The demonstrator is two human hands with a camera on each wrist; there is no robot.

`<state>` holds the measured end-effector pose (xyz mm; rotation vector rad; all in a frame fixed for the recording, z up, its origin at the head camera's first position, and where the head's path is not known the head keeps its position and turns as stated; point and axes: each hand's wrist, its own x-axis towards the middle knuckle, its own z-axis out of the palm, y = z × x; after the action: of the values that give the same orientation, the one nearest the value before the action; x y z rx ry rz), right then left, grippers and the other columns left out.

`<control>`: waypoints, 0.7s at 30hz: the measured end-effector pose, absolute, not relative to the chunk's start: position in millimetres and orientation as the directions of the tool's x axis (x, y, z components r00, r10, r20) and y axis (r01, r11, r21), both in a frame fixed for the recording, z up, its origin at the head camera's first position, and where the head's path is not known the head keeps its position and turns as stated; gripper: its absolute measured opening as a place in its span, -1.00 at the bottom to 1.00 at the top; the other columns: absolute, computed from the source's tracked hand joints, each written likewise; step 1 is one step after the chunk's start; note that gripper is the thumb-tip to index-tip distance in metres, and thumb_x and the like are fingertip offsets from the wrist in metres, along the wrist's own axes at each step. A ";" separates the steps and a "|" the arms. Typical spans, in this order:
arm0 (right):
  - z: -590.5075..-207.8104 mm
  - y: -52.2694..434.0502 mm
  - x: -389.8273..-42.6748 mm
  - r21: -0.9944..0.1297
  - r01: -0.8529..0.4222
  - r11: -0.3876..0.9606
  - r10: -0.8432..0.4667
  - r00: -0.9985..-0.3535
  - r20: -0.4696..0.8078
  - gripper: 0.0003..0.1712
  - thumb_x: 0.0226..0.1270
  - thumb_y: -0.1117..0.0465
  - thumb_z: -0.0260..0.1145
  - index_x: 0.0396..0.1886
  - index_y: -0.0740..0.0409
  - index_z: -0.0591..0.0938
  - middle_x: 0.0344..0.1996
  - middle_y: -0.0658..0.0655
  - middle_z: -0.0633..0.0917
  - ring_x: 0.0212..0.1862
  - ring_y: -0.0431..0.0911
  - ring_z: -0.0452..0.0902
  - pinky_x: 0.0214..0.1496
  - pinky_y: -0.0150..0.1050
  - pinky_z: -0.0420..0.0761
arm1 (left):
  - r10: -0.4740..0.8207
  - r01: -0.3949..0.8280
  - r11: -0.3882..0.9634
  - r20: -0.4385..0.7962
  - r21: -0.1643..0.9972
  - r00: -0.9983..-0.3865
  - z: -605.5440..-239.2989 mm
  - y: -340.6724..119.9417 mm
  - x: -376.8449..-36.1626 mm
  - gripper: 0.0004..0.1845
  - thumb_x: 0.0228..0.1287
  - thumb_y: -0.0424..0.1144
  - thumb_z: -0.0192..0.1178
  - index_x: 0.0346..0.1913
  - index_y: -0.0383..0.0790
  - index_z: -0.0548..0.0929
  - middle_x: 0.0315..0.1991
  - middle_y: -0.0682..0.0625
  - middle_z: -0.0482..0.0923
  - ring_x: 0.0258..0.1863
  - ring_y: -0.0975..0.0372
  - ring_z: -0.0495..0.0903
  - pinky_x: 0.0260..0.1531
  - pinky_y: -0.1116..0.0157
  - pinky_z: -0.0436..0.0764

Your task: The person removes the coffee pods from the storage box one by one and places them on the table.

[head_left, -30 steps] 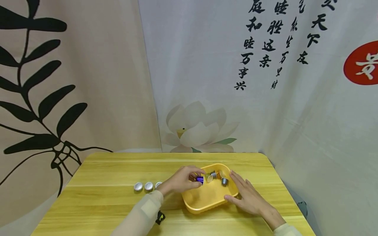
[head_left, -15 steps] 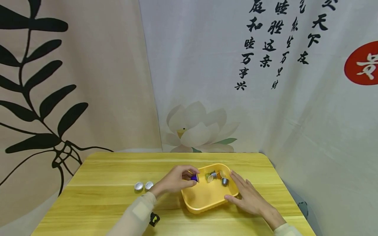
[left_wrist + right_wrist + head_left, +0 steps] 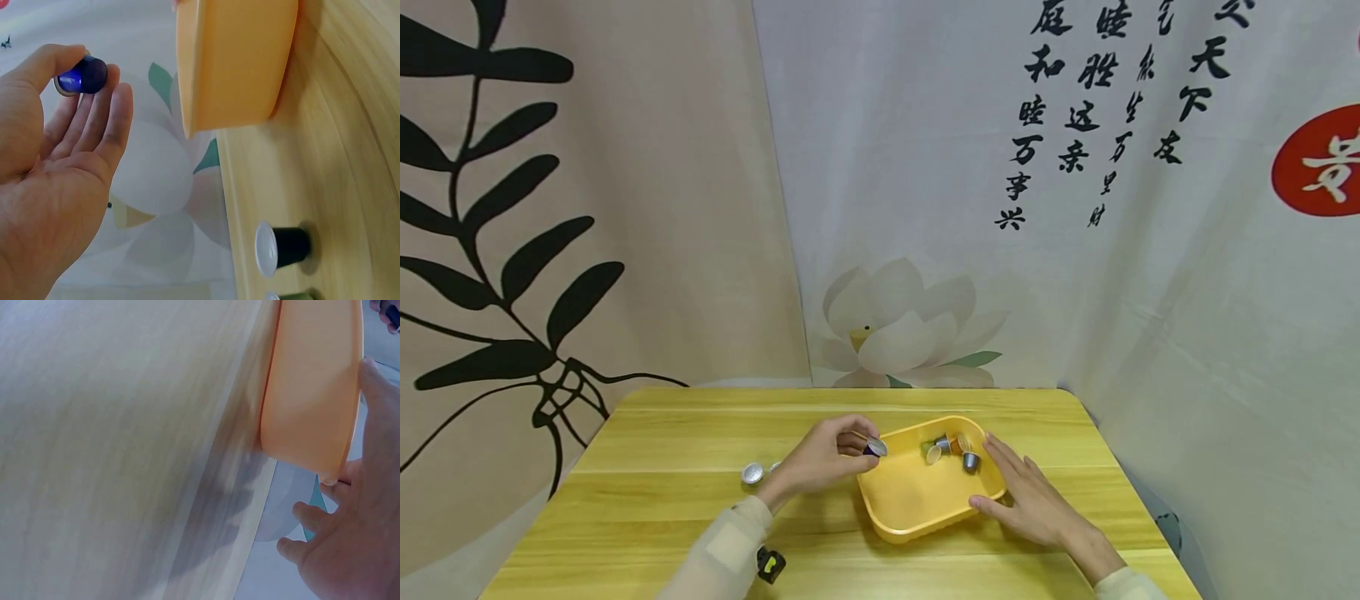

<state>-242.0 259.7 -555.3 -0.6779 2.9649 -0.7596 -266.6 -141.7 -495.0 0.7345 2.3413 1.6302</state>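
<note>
My left hand [image 3: 831, 457] pinches a dark blue coffee capsule [image 3: 81, 76] between thumb and fingertips, above the left edge of a yellow plastic tray [image 3: 917, 508]. In the head view the capsule's silver lid faces the tray. Spread along the tray's right end, my right hand [image 3: 1030, 504] touches the rim with its thumb and fingers extended. Several coffee capsules lie in the far right part of the tray, among them a grey one [image 3: 971, 462] and one with a pale lid [image 3: 933, 454].
Left of the tray, a capsule with a silver lid [image 3: 752, 473] stands on the wooden table [image 3: 647, 500]; another is mostly behind my left wrist. In the left wrist view a dark capsule [image 3: 284, 247] stands on the tabletop. A printed curtain [image 3: 910, 208] hangs behind the table.
My left hand has drawn leftward from over the tray to its left edge, with the blue capsule turned so its lid shows more. My right hand stays at the rim.
</note>
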 end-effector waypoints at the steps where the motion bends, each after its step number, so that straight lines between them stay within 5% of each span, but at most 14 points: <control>1: -555.6 259.8 -242.1 -0.459 -0.408 0.789 -0.411 -0.906 0.099 0.18 0.63 -0.42 0.33 0.88 0.16 0.11 0.86 0.26 0.14 0.80 0.35 0.20 0.75 0.62 0.11 | 0.491 0.278 0.266 0.118 0.923 -0.863 -494.7 -143.9 -265.9 -0.68 0.51 -0.31 0.51 0.21 -0.20 0.71 0.14 -0.16 0.84 0.14 0.18 0.86 0.18 0.35 0.82; 21: -557.4 260.4 -243.1 -0.462 -0.415 0.784 -0.414 -0.904 0.108 0.17 0.64 -0.40 0.33 0.88 0.16 0.12 0.87 0.26 0.13 0.79 0.37 0.21 0.74 0.64 0.10 | 0.303 0.240 0.341 0.136 0.909 -0.943 -486.7 -212.9 -242.0 -0.57 0.50 -0.16 0.55 0.34 -0.07 0.74 0.19 -0.16 0.81 0.14 0.07 0.79 0.04 0.35 0.81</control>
<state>-243.1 260.4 -557.4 -0.6896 2.9681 -0.7689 -242.0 -212.9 -486.7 0.5119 2.5248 1.6963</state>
